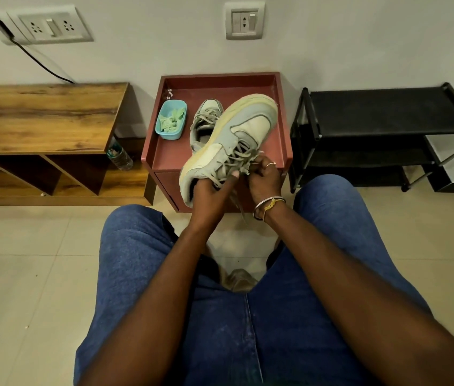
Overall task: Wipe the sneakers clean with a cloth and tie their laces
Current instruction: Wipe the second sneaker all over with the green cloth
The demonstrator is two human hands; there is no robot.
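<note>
Sneaker [237, 135] is held tipped on its side over the front edge of the red table [285, 129], so that, it is judged, the laces [237, 157] face the person. Its heel collar is gripped by the curled left hand [211, 193] for steadiness, and the lace ends are pinched by the right hand [264, 176]. The second sneaker [206, 121] stands mid-table beside the blue tub [170, 135] holding the green cloth [174, 118].

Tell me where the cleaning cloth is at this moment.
Head view: the green cloth lies crumpled in the blue tub on the left of the red side table, beside the sneaker resting there.
</note>
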